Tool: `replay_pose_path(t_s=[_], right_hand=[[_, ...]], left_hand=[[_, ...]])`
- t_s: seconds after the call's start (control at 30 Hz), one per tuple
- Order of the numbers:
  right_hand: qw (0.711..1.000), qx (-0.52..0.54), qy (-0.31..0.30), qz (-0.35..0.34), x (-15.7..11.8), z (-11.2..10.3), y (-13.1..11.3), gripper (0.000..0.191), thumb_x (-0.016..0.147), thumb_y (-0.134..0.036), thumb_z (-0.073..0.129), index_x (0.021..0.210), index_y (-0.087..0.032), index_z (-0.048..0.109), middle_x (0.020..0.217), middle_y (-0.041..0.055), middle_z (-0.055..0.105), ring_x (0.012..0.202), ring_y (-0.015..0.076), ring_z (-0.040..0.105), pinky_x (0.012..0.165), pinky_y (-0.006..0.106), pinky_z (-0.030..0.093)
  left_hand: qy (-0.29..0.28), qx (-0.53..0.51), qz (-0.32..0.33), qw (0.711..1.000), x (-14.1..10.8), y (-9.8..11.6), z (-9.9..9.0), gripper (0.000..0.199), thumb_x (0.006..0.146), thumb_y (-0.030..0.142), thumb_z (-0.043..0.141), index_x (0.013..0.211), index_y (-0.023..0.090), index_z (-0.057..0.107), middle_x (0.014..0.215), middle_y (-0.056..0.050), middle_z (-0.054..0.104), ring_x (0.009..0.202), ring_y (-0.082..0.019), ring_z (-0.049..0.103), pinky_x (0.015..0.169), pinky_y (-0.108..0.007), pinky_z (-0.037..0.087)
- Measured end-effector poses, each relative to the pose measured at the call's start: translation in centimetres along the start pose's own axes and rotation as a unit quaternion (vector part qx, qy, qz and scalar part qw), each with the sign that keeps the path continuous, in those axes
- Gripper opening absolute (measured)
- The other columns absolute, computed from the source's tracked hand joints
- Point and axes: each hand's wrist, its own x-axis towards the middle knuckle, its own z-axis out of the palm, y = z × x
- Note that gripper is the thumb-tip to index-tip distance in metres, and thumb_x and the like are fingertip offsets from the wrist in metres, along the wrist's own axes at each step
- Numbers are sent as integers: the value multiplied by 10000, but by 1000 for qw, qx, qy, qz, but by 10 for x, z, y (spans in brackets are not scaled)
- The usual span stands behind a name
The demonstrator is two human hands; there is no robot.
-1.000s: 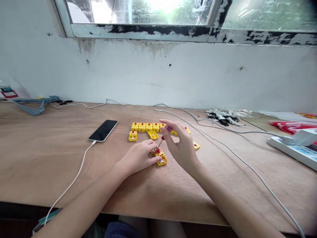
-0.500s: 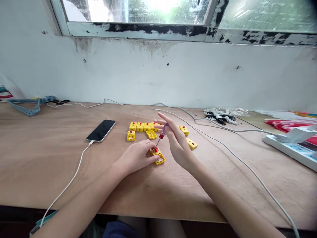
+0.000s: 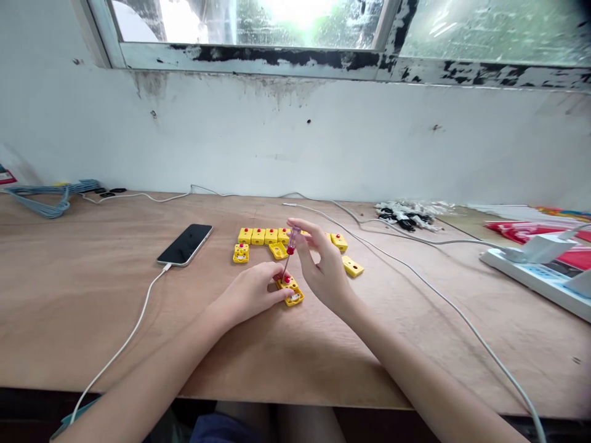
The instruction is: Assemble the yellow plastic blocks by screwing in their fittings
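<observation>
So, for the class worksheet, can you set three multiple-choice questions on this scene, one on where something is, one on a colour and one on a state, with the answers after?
1. Where does the phone lie relative to the row of blocks?
A. To their left in the view
B. On top of them
C. Held in a hand

2. What colour are those blocks?
A. Blue
B. Yellow
C. White

3. How is the small screwdriver placed?
A. Lying flat
B. Wedged under the phone
C. Held upright in the right hand, tip down at the block under the left hand

Answers:
1. A: the phone lies apart from the blocks, left of them.
2. B: their bodies show yellow, with red dots on top.
3. C: the right hand pinches the handle, its shaft slanting down to that block.
</observation>
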Motion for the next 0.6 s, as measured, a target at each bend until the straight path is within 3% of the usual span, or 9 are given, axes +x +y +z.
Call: replay_pose_path(t_s=[0.1,0.27,0.33,0.47,0.6], right_hand=[[999,43,-5,23,0,1,-1,235,904,-238,454,1119,-246,550,1063,50,657,910,155,650,791,337,552],[997,-25,77,15,-1,0,1,153,825,-250,589,978,-236,586,838,7,648,687,133,620,699,337,553],[997,-27,67,6,-1,0,1,115,836,-258,576,949,-236,569,846,14,643,745,145,626,736,350,547],[997,67,-6,31,2,-2,0,91,897,-280,473,971,-241,509,1006,45,649,942,158,636,814,353,537],[996,17,51,64,3,-5,3,97,841,-302,566,871,-227,512,833,7,643,707,134,640,683,319,542]], left_hand=[[5,21,-5,1000,0,1,0,189,805,363,581,883,193,604,837,-22,643,711,-180,577,589,-271,411],[6,26,15,1000,-2,1,-1,186,819,361,574,885,191,614,860,-27,640,741,-183,586,617,-272,420],[14,36,16,999,-2,1,-1,184,814,361,583,880,192,613,857,-25,637,745,-182,588,627,-273,420],[19,52,7,998,-2,1,0,191,808,377,589,853,192,606,826,-15,630,729,-178,583,614,-268,409],[19,40,14,999,-2,0,0,196,815,388,577,858,200,609,865,-19,636,742,-176,582,633,-268,416]])
